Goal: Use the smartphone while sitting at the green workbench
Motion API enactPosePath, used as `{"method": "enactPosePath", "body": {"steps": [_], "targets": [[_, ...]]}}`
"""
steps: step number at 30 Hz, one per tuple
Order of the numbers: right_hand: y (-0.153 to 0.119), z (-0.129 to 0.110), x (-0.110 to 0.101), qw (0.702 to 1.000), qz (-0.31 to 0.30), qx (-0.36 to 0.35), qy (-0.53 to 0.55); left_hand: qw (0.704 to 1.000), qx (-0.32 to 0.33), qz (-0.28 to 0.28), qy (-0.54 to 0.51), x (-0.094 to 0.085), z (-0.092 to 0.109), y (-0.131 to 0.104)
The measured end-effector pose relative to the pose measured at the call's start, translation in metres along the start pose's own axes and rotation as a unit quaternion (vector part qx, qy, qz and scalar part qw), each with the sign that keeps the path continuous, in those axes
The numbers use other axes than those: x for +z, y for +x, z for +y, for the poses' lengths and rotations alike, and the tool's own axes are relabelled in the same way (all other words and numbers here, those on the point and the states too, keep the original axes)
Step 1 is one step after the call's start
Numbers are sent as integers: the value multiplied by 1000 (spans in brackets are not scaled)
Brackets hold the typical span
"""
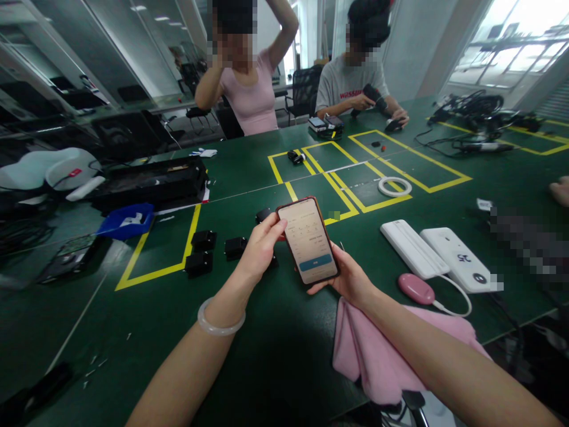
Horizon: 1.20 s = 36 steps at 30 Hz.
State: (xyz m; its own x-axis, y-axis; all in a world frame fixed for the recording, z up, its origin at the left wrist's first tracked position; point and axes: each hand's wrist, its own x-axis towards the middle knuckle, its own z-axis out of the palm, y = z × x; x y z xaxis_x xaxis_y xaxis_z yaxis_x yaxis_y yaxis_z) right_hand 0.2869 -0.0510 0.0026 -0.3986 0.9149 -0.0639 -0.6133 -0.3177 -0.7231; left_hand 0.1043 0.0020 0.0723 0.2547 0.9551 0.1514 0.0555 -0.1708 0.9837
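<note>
A smartphone (pixel 309 240) with a lit screen is held upright above the green table (pixel 275 356). My left hand (pixel 262 246) grips its upper left edge, the thumb at the side of the screen. My right hand (pixel 349 276) holds the lower right side, fingers partly behind the phone. A pale bangle (pixel 221 325) circles my left wrist. Several small black pieces, one of them a black block (pixel 235 248), lie left of and behind my left hand. Under my right forearm is a pink cloth (pixel 377 356).
Right of the phone lie a white power bank (pixel 414 249), a pink oval device (pixel 416 289) and a cable. Farther back are a white ring (pixel 395 187) and yellow tape outlines. A blue tray (pixel 125 221) stands left. Two people sit across the table; one holds a black tool (pixel 376 98).
</note>
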Motion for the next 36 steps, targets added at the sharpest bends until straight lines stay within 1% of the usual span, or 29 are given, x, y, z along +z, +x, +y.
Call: {"method": "enactPosePath", "body": {"steps": [5,8,10,12,15,18,20,27,32,36], "targets": [[0,0,0,999,-7,5,-33,999,5,47,-8,-6,0,2],[0,0,2,998,-13,5,-57,997,8,74,28,-10,-1,3],[-1,-1,3,998,-14,8,-65,995,9,80,56,-10,-2,3],[-1,-1,3,998,-10,11,-61,996,0,67,63,-10,-3,2],[-1,-1,3,999,2,11,-42,999,-19,15,32,-6,-4,1],[-1,-2,2,1000,12,2,-18,999,-10,-34,-6,-2,-5,-1],[-1,-2,1,1000,11,-2,-2,999,-8,-52,-14,-1,-5,-1],[0,-4,2,1000,16,-4,11,996,-37,-75,20,-2,-3,0],[-1,-4,4,999,27,-14,-14,997,-23,-72,-7,0,-5,0],[0,-4,4,998,54,-18,-33,995,-11,-94,-21,2,-8,0]]}}
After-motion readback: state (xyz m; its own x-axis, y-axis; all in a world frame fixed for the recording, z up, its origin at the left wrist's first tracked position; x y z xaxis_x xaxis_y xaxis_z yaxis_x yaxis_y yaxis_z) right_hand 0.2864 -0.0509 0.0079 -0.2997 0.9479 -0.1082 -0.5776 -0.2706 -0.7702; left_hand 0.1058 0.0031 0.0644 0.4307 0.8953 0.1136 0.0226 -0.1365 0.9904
